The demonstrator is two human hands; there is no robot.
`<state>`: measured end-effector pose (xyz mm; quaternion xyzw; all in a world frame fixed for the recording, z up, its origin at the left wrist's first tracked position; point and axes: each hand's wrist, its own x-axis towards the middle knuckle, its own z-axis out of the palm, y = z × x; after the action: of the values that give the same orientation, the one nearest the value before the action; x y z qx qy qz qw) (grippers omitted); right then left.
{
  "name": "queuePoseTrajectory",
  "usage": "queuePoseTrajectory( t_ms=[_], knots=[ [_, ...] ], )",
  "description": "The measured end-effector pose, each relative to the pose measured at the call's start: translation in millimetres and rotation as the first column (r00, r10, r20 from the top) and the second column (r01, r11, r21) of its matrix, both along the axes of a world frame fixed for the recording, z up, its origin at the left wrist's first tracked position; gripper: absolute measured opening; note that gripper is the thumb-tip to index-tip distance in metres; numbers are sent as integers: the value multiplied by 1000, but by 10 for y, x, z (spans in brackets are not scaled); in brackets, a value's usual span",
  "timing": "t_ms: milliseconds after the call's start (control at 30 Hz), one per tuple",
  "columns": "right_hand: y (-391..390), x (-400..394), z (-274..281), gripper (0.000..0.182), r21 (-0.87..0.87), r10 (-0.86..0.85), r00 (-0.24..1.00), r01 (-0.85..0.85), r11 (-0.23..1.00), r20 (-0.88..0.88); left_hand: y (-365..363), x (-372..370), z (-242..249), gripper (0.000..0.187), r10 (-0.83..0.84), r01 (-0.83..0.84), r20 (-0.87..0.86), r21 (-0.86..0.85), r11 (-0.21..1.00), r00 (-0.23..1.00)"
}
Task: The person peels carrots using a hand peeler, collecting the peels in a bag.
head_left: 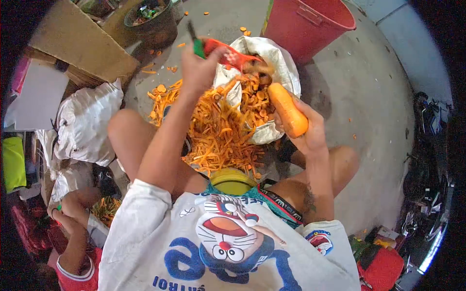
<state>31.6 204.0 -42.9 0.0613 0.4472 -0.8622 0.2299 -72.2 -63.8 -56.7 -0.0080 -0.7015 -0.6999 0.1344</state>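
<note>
My left hand [196,68] is raised, fingers closed around a red and green peeler [228,54] that motion blurs; a dark end sticks out behind it. In my right hand [310,126] lies a thick orange carrot [290,110], held by its lower part, its smooth surface facing up. The peeler is apart from the carrot, up and to its left. Below both hands spreads a heap of orange carrot peelings [218,131] with round cut ends among them. Beyond it, a white sack [284,58] lies with its mouth open and peelings inside.
A red bin [310,29] stands beyond the sack, and a dark bucket [150,24] at far left. Cardboard [82,39] and a stuffed white sack [90,121] are at left. Another person's arm [75,237] shows at lower left. Something yellow [233,183] sits between my legs.
</note>
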Motion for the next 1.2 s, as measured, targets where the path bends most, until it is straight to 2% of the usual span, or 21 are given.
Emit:
queuePoseTrajectory(
  t_ms=[100, 133, 200, 333, 400, 433, 500, 567, 633, 667, 700, 767, 833, 867, 900, 933, 1033, 1067, 1100, 1133, 1200],
  knots=[
    [-74, -65, 98, 51, 12, -63, 998, 63, 998, -3, 39, 94, 99, 17, -28, 27, 68, 23, 999, 997],
    [-75, -96, 72, 49, 29, -96, 995, 96, 995, 7, 207, 213, 120, 16, -73, 73, -6, 20, 997, 997],
    [-50, -135, 0, 48, 54, -137, 990, 135, 989, 21, 332, 356, 116, 11, -120, 102, -99, -171, 980, 988],
    [-48, -129, -63, 47, 106, -167, 985, 171, 980, -41, 441, 471, 185, 15, -215, 213, 25, 57, 975, 976],
    [-163, -129, -17, 49, 66, -217, 976, 216, 974, 8, 573, 664, 223, 14, -310, 299, -163, -89, 950, 937],
    [-157, -129, -7, 49, 68, -217, 976, 216, 974, 7, 549, 688, 305, 12, -317, 293, -158, -158, 943, 935],
    [-124, -71, -5, 51, 10, -91, 995, 92, 996, -40, 362, 350, 130, 13, -257, 247, -78, -121, 961, 963],
    [-138, -37, 57, 51, -17, -93, 996, 93, 995, -3, 162, 108, 23, 13, -191, 189, -10, -101, 977, 982],
    [-84, -83, -8, 50, -54, -100, 995, 101, 993, 19, 30, -12, 25, 15, 21, -17, 125, -30, 999, 992],
    [61, -148, -194, 50, -186, 3, 1000, -6, 982, -19, 126, 81, 77, 15, 21, -17, 117, -32, 999, 993],
    [143, -172, -300, 49, -310, 97, 993, -112, 944, -65, 318, 317, 144, 14, -106, 105, 61, 20, 994, 993],
    [-40, -111, -74, 47, -196, -20, 1000, 19, 980, -6, 498, 566, 235, 13, -233, 233, 3, 66, 970, 972],
    [-77, -78, 67, 44, -62, -133, 990, 135, 989, 47, 555, 667, 264, 14, -279, 262, -147, -123, 957, 949],
    [-48, -28, 83, 44, -141, -68, 996, 76, 987, 60, 429, 470, 149, 16, -302, 303, -50, 7, 953, 952],
    [-36, 1, 91, 44, -224, -1, 998, 15, 975, 60, 257, 226, 73, 16, -169, 169, -48, 2, 986, 984],
    [-42, 11, 88, 44, -225, 5, 998, 8, 974, 59, 157, 97, 116, 16, -34, 34, -55, -8, 999, 998],
    [21, -106, -65, 50, -85, -68, 995, 74, 994, 76, 151, 197, 147, 11, -34, 34, 2, 0, 999, 999],
    [156, -204, -302, 47, -277, 80, 996, -87, 957, -37, 270, 359, 176, 11, -42, 42, -2, -3, 999, 999],
    [235, -242, -436, 45, -436, 200, 965, -256, 863, -171, 474, 605, 190, 12, -186, 186, -49, -20, 982, 981],
    [155, -194, -289, 45, -433, 196, 966, -252, 865, -171, 588, 719, 188, 13, -322, 320, -97, -39, 947, 942],
    [-75, -24, 117, 45, -92, -35, 999, 32, 995, -31, 508, 572, 160, 12, -299, 296, -77, -47, 954, 951]
  ],
)
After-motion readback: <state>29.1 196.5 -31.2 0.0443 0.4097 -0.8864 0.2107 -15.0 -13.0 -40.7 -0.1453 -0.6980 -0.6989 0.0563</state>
